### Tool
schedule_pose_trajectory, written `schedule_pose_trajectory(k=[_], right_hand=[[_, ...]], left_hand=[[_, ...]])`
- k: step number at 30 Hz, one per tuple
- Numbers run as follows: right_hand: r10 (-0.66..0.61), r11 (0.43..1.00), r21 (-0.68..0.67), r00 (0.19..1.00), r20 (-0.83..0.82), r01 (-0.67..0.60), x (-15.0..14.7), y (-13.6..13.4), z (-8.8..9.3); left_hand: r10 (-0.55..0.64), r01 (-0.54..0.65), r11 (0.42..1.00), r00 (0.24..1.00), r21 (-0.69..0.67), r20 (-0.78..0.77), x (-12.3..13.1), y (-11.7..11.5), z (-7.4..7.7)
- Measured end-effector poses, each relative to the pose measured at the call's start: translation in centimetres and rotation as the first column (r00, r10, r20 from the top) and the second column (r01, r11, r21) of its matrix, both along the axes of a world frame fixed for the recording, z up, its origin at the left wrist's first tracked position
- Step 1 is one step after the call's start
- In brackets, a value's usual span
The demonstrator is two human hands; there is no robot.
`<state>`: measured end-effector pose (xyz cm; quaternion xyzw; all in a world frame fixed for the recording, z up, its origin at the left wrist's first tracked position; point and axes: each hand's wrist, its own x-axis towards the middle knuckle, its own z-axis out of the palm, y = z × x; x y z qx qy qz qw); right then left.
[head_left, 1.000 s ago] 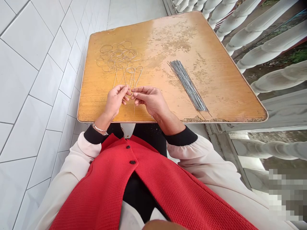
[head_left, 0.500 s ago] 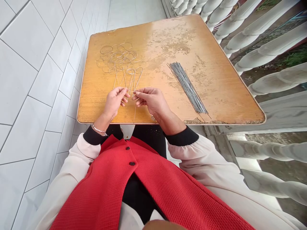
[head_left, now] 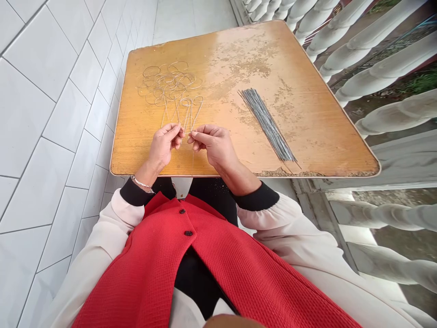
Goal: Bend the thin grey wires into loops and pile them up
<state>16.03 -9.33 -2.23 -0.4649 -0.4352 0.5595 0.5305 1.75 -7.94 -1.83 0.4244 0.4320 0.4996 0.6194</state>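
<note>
Near the table's front edge, my left hand [head_left: 165,142] and my right hand [head_left: 213,142] face each other, fingertips pinched and close together. Between them runs a thin metal wire [head_left: 193,157]; its loose end hangs down toward the table edge below my right fingertips. My left fingers are closed on the same wire. Just beyond my fingers lie several wires bent into loops with straight legs [head_left: 187,102]. A heap of looped wires [head_left: 170,82] spreads farther back. The exact bend in the held wire is too small to make out.
A bundle of straight grey wires [head_left: 268,123] lies slantwise on the right of the worn wooden table [head_left: 218,59]. White tiled wall [head_left: 51,114] borders the left side; white balusters [head_left: 372,68] stand along the right.
My two hands have shifted very slightly, the fingertips still pinched on the wire. The heap and the bundle lie as before.
</note>
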Motion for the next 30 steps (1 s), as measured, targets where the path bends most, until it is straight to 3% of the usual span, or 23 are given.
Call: schedule_pose_trajectory(k=[9, 16, 23, 30], right_hand=[[0.004, 1.000, -0.002, 1.000, -0.026, -0.004, -0.4, -0.2, -0.1], [0.043, 0.999, 0.000, 0.999, 0.003, -0.043, -0.1, -0.5, -0.3], [-0.018, 0.997, 0.069, 0.999, 0.035, 0.016, 0.7, 0.1, 1.4], [0.042, 0.996, 0.074, 0.997, 0.062, -0.047, 0.3, 0.7, 1.7]], left_hand=[[0.048, -0.048, 0.999, 0.997, 0.002, -0.064, 0.0, -0.7, 0.6], [0.013, -0.013, 1.000, 1.000, 0.004, 0.003, -0.3, -0.9, 1.5], [-0.014, 0.014, 1.000, 0.998, 0.003, -0.061, -0.1, -1.2, 2.0], [-0.061, 0.058, 0.998, 0.994, -0.039, -0.094, 0.0, -1.1, 2.3]])
